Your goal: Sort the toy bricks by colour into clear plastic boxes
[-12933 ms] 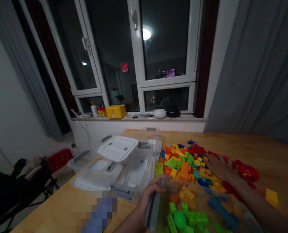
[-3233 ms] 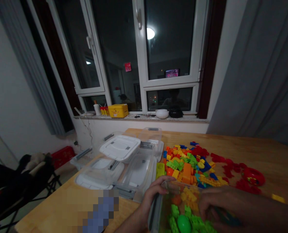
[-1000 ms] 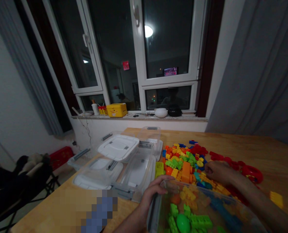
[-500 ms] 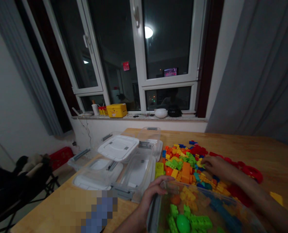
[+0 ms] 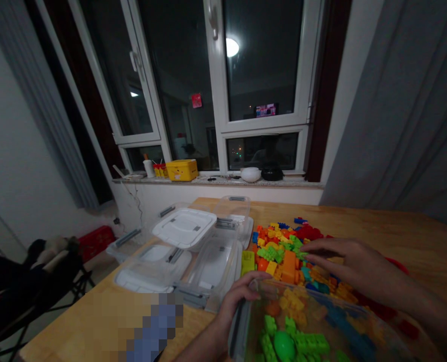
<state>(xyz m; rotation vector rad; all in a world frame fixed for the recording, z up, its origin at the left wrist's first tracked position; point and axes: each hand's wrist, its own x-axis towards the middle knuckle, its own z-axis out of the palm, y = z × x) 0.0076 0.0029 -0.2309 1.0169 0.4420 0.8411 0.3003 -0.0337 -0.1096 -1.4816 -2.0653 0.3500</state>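
My left hand (image 5: 238,297) grips the near left rim of a clear plastic bin (image 5: 246,332) that holds green, yellow, orange and blue bricks and a green ball (image 5: 281,346). My right hand (image 5: 346,260) hovers over a pile of coloured toy bricks (image 5: 283,249) on the wooden table (image 5: 415,236). Its fingers stretch out flat toward the green and orange bricks, and I see nothing held in them.
Several empty clear bins with white lids (image 5: 183,229) are stacked left of the pile. Red pieces (image 5: 309,232) lie at the pile's far side. A window sill (image 5: 215,182) carries a yellow box (image 5: 181,169), cups and two bowls. A dark chair (image 5: 23,286) stands at the left.
My right hand has lifted off the bricks and moved left over the pile, fingers now stretched out. My left hand has stayed on the bin rim.
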